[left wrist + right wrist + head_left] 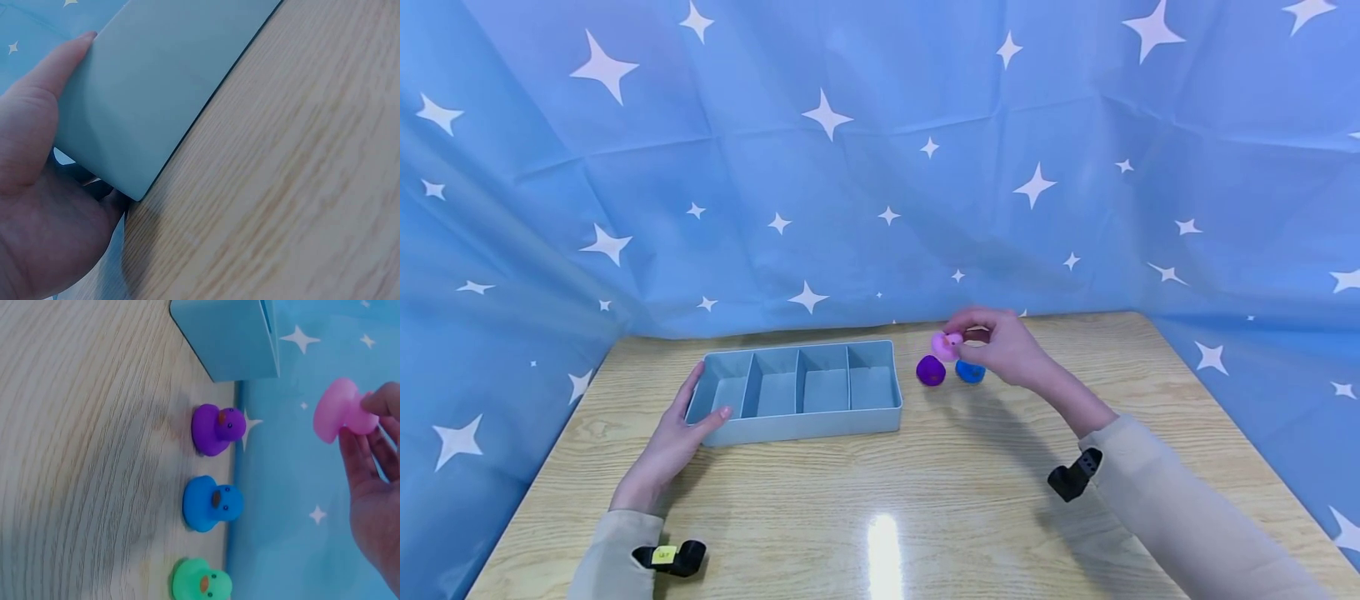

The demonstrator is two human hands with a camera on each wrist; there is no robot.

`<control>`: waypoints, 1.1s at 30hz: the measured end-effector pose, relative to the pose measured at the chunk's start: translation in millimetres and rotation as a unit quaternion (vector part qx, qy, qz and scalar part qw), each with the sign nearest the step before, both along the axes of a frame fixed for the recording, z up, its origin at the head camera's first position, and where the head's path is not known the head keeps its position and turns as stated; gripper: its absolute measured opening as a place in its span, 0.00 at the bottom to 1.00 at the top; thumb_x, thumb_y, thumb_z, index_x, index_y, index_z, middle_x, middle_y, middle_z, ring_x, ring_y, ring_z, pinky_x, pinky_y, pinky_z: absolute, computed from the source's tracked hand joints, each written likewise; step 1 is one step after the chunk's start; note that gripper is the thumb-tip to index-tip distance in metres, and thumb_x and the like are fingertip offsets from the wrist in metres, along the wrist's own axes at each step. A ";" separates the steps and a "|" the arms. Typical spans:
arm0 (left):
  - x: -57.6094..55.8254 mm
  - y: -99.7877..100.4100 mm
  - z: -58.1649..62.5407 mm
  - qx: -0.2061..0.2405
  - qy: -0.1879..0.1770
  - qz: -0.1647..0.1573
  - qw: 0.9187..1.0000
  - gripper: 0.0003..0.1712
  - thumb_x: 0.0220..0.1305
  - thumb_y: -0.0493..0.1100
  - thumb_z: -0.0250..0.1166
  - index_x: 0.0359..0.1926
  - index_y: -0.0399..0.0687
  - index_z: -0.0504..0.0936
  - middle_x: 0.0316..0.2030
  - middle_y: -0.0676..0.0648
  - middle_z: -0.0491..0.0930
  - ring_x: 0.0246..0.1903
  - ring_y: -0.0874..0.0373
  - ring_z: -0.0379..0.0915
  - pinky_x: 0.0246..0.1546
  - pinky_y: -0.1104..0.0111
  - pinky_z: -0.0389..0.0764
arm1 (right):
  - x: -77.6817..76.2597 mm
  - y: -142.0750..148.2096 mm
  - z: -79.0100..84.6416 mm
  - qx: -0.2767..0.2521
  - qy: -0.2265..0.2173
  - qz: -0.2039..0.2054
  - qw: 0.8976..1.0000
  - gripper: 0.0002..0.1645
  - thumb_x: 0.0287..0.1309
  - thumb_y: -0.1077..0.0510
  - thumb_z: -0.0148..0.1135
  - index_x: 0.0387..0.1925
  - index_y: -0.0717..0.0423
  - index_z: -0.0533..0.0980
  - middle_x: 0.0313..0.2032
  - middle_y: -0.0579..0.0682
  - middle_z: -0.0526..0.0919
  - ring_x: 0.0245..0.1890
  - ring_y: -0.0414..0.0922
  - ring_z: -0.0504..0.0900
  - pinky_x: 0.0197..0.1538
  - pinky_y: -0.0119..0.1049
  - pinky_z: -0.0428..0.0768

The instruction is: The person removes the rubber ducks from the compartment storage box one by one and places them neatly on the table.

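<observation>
Between the thumb and fingers of my right hand a pink rubber duck is pinched, held up above the table. Below it on the wood sit a purple rubber duck and a blue rubber duck. A green rubber duck shows in the right wrist view only; the right hand hides it in the head view. My left hand grips the left end of a grey-blue tray with several compartments, thumb over the front wall and fingers along the end. No ducks lie in its compartments.
The wooden table carries the tray left of the ducks. A blue curtain with white stars hangs along the table's back edge and both sides. Black wrist cameras sit on both sleeves.
</observation>
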State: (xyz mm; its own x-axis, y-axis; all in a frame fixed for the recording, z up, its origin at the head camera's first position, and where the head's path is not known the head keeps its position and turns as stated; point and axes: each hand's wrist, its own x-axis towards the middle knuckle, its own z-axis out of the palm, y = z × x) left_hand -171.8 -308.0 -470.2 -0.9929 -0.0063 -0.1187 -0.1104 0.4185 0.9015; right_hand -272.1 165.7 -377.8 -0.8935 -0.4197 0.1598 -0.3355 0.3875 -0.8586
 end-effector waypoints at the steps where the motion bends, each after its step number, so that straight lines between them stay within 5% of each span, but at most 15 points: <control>1: -0.4 -0.3 -0.4 -0.001 -0.002 0.001 1.000 0.56 0.74 0.48 0.65 0.83 0.65 0.31 0.81 0.41 0.27 0.78 0.34 0.23 0.70 0.29 0.40 | 0.0 1.6 0.1 -0.001 0.001 0.000 1.000 0.15 0.59 0.72 0.65 0.49 0.66 0.84 0.51 0.59 0.82 0.52 0.55 0.82 0.57 0.34 0.82; 33: 1.1 0.5 2.4 -0.004 -0.004 0.000 1.000 0.57 0.73 0.51 0.65 0.83 0.66 0.31 0.81 0.41 0.28 0.78 0.33 0.24 0.70 0.29 0.40 | -12.6 61.4 -8.8 0.041 -0.008 -0.074 0.996 0.16 0.62 0.70 0.66 0.51 0.68 0.82 0.57 0.63 0.78 0.58 0.59 0.79 0.52 0.20 0.79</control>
State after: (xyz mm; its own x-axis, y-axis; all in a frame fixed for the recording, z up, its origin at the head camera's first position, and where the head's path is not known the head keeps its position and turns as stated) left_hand -170.7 -307.5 -467.8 -0.9920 -0.0082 -0.1263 -0.1178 0.4252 0.8974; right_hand -284.7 227.0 -386.6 -0.9489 -0.2934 0.1162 -0.2561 0.5010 -0.8267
